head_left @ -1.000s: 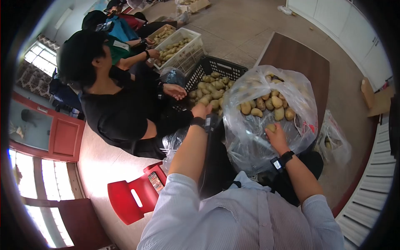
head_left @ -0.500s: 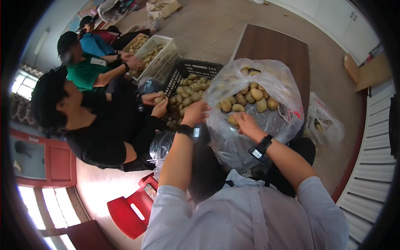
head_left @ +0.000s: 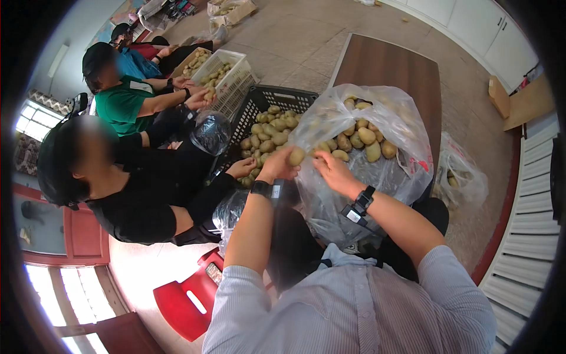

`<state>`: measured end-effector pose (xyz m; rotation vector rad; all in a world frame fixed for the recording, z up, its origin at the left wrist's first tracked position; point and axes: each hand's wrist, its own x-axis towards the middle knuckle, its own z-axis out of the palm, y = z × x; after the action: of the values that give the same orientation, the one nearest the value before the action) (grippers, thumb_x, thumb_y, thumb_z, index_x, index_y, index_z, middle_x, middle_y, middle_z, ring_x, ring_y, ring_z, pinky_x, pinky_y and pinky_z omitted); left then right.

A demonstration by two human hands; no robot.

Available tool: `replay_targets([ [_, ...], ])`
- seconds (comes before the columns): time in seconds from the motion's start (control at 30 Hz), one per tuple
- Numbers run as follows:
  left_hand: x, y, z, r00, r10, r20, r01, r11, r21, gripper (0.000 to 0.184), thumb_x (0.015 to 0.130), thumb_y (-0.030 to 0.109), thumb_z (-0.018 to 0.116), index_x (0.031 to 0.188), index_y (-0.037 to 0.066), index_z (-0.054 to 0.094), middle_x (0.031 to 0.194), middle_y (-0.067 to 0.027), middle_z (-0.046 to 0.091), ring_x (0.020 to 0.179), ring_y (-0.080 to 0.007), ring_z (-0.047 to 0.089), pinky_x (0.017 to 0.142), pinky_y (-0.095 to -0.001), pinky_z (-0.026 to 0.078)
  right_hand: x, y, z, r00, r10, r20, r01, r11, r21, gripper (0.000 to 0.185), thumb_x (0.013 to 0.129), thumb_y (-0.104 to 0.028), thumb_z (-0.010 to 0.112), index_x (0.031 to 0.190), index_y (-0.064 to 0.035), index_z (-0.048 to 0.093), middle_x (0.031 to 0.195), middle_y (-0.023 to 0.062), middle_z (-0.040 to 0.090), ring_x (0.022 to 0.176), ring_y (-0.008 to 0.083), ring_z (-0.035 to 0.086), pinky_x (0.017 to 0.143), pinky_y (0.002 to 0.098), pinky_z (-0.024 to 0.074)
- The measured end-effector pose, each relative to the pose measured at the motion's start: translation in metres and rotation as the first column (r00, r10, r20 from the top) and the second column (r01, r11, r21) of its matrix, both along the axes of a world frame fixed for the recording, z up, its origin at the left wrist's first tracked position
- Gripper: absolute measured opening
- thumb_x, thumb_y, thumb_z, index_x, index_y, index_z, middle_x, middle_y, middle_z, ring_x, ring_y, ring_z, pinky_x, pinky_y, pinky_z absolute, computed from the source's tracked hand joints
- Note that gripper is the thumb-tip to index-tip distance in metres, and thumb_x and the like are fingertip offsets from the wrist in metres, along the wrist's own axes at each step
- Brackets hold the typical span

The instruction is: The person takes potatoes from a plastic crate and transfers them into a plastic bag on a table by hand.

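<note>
Floor (head_left: 283, 35): surrounding the table (head_left: 389, 62).
Left hand (head_left: 279, 167): gripping potato (head_left: 297, 156), apparently mid-transfer.
Right hand (head_left: 339, 175): hovering unclenched.
Black crate (head_left: 283, 94): probably calling for gentle lowering.

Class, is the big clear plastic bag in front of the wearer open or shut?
Open: the clear plastic bag has a wide, gaping mouth, with potatoes visible inside.

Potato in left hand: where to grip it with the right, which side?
Probably the bare right flank of the potato, the right hand coming from the right: that rounded side sticks out, while the left hand covers the lower left.
</note>
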<state>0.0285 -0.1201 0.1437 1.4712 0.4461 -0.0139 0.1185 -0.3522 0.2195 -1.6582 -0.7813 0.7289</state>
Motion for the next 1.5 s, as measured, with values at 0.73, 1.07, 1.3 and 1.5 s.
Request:
replay_targets([
  [0.73, 0.016, -0.053, 0.092, 0.888, 0.220, -0.404, -0.096, 0.948, 0.303, 0.055, 0.074, 0.041, 0.075, 0.102, -0.004, 0.062, 0.092, -0.0163, 0.066, 0.084, -0.0236, 0.065, 0.070, -0.0373, 0.053, 0.048, 0.040, -0.020, 0.480, 0.386, 0.787, -0.046, 0.908, -0.417, 0.061, 0.068, -0.026, 0.072, 0.122, -0.0039, 0.055, 0.135, 0.0128, 0.045, 0.125, 0.0352, 0.041, 0.105, 0.0464, 0.0324],
  [1.07, 0.019, -0.039, 0.027, 0.948, 0.127, -0.291, 0.094, 0.764, 0.639, 0.041, 0.077, 0.028, 0.062, 0.098, -0.007, 0.064, 0.105, -0.0318, 0.061, 0.102, -0.0429, 0.059, 0.087, -0.0450, 0.048, 0.056, 0.074, -0.019, 0.539, 0.395, 0.744, -0.061, 0.899, -0.433, 0.072, 0.061, -0.035, 0.079, 0.125, -0.0113, 0.056, 0.138, 0.0157, 0.041, 0.129, 0.0357, 0.038, 0.108, 0.0435, 0.0315],
  [1.3, 0.017, -0.025, 0.000, 0.925, 0.210, -0.315, 0.022, 0.802, 0.596, 0.035, 0.077, 0.019, 0.056, 0.100, -0.006, 0.064, 0.103, -0.0298, 0.062, 0.102, -0.0425, 0.059, 0.089, -0.0453, 0.046, 0.049, 0.073, -0.022, 0.435, 0.381, 0.816, -0.009, 0.908, -0.419, 0.068, 0.063, -0.039, 0.072, 0.124, -0.0133, 0.058, 0.133, 0.0174, 0.049, 0.127, 0.0348, 0.042, 0.107, 0.0458, 0.0308],
  [1.5, 0.014, -0.031, 0.032, 0.909, 0.230, -0.347, 0.039, 0.784, 0.620, 0.035, 0.077, 0.019, 0.053, 0.100, -0.006, 0.062, 0.100, -0.0308, 0.062, 0.097, -0.0435, 0.060, 0.085, -0.0455, 0.049, 0.046, 0.048, -0.035, 0.426, 0.413, 0.805, -0.057, 0.900, -0.431, 0.065, 0.067, -0.051, 0.064, 0.122, -0.0174, 0.060, 0.136, 0.0197, 0.047, 0.129, 0.0354, 0.040, 0.106, 0.0526, 0.0253],
])
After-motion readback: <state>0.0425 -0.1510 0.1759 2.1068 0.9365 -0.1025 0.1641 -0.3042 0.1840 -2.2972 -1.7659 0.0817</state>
